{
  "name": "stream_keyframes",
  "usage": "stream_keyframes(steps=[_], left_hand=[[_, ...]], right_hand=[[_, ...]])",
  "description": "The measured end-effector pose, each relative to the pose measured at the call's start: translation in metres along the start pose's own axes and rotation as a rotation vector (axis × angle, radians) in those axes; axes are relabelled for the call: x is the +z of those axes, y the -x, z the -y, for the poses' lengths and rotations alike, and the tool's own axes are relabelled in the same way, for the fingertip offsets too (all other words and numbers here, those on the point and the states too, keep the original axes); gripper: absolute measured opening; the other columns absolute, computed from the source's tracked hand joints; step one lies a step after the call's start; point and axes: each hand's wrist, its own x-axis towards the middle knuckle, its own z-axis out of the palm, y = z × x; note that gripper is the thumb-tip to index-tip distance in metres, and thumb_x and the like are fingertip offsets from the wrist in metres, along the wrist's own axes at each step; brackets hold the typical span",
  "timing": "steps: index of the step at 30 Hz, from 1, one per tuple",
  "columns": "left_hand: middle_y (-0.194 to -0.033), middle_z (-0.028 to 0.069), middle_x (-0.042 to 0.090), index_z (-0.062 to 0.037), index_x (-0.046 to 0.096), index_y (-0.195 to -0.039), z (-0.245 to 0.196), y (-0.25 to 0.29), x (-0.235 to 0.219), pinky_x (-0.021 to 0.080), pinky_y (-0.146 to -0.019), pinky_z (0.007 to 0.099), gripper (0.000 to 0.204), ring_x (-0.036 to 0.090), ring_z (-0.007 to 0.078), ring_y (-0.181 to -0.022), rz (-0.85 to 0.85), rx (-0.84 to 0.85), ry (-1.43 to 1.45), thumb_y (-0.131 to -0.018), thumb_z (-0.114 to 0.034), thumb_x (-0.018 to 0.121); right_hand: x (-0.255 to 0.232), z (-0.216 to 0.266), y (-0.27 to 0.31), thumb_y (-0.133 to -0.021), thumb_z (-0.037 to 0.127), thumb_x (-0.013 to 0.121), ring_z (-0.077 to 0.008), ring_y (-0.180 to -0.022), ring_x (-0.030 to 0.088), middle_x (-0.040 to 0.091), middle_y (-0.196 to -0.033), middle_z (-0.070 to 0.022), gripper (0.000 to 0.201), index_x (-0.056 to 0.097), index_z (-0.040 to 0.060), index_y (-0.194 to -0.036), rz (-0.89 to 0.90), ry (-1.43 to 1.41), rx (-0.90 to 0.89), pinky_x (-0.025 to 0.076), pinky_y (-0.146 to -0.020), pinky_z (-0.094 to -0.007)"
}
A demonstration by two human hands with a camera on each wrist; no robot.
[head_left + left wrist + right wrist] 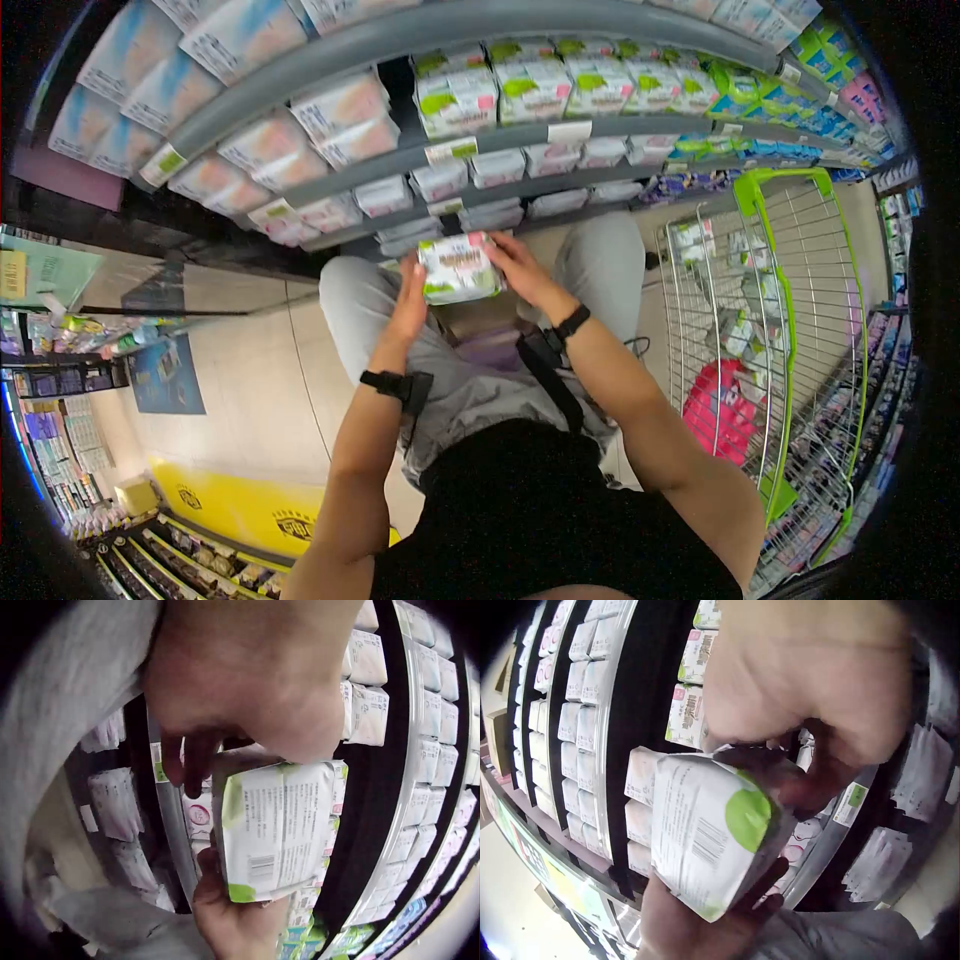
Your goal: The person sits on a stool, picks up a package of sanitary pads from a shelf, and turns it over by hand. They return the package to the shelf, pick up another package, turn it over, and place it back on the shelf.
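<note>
A white and green package with a pink corner (pixel 460 268) is held between both hands, over the person's knees. The left hand (pixel 408 308) grips its left side and the right hand (pixel 520 272) its right side. In the left wrist view the package (pixel 277 829) shows a printed side with a barcode, the left hand (pixel 244 690) above it and the right hand (pixel 236 919) at its lower end. In the right wrist view the right hand (pixel 810 690) bends over the package (pixel 697 825), and the left hand (pixel 697 926) supports it from below.
Shelves (pixel 520 190) with rows of similar packages curve across the front. A shopping cart with a green rim (pixel 783 290) stands at the right, holding several packages and a pink bag (pixel 720 412). Pale floor (pixel 250 390) shows at the left, with a yellow floor marking (pixel 235 505).
</note>
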Motion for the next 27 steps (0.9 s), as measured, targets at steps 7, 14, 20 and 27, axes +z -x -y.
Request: stream_keyframes(steps=[7, 14, 20, 27], left_hand=[[-0.14, 0.0165, 0.038, -0.0095, 0.02, -0.15, -0.048, 0.016, 0.017, 0.027, -0.11, 0.0383, 0.058, 0.036, 0.0247, -0.13, 0.136, 0.3, -0.168, -0.104, -0.035, 0.042], [-0.128, 0.0149, 0.051, -0.0063, 0.032, -0.141, -0.041, 0.02, 0.008, 0.039, -0.099, 0.0316, 0.05, 0.049, 0.019, -0.115, -0.08, 0.122, -0.031, -0.102, -0.034, 0.049], [-0.112, 0.0119, 0.059, -0.0074, 0.034, -0.138, -0.041, 0.026, 0.004, 0.051, -0.07, 0.0289, 0.05, 0.06, 0.0157, -0.09, -0.171, 0.066, 0.021, -0.102, -0.039, 0.049], [-0.114, 0.0131, 0.06, -0.0055, 0.036, -0.139, -0.031, 0.028, -0.017, 0.053, -0.064, 0.03, 0.054, 0.063, 0.0163, -0.088, -0.177, 0.0, -0.042, -0.101, -0.042, 0.05]], right_hand=[[0.007, 0.002, 0.004, -0.101, 0.045, 0.048, -0.0099, -0.095, 0.055, 0.062, -0.105, -0.0014, 0.048, 0.057, 0.0037, -0.123, 0.009, -0.065, -0.008, 0.045, -0.084, -0.0262], [0.009, 0.022, 0.011, -0.1, 0.036, 0.054, -0.0091, -0.083, 0.051, 0.057, -0.097, -0.0007, 0.038, 0.049, 0.0085, -0.126, 0.179, -0.008, 0.149, 0.044, -0.066, -0.0245], [0.009, -0.003, 0.003, -0.093, 0.03, 0.067, -0.0128, -0.093, 0.053, 0.056, -0.112, -0.0044, 0.05, 0.046, 0.008, -0.132, 0.187, -0.018, -0.054, 0.048, -0.076, -0.0278], [0.011, -0.008, -0.001, -0.085, 0.03, 0.077, -0.018, -0.103, 0.055, 0.055, -0.117, -0.0078, 0.061, 0.048, 0.0042, -0.132, 0.271, 0.08, -0.007, 0.048, -0.089, -0.0316]])
